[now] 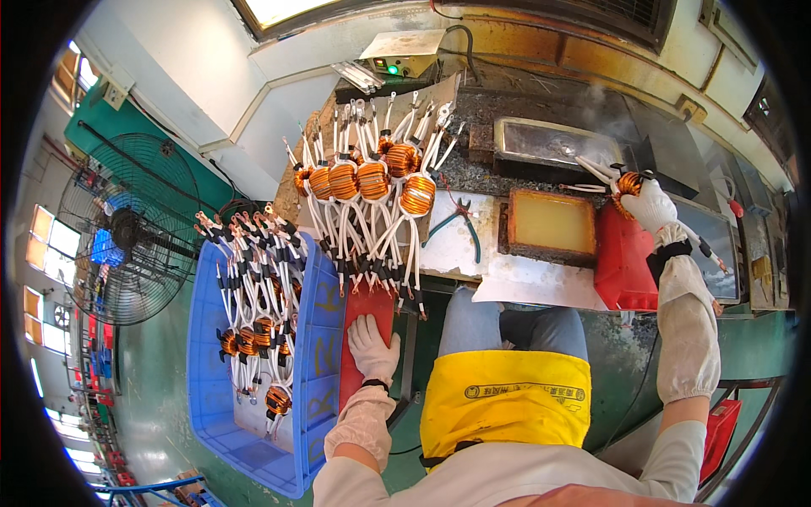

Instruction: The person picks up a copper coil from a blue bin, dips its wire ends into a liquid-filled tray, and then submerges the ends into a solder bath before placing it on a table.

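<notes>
My right hand (652, 207), in a white glove, grips a copper-wound ring coil (628, 184) with white leads. Two leads point left, their tips at the right end of a rectangular metal pot (562, 144) with a shiny grey surface; whether they touch it I cannot tell. Faint smoke hangs above. Another lead with a black sleeve trails down to the right of the hand. My gloved left hand (372, 348) lies flat with its fingers stretched on a red surface (358, 308), beside the blue crate (317, 372). It holds nothing.
Several similar coils (372, 180) stand on the bench at left; more coils (263, 331) fill the crate. A shallow tray (553, 221) of yellowish liquid, pliers (456, 221) and a red container (627, 258) sit nearer. A large fan (127, 228) stands left, a green-lit box (403, 55) behind.
</notes>
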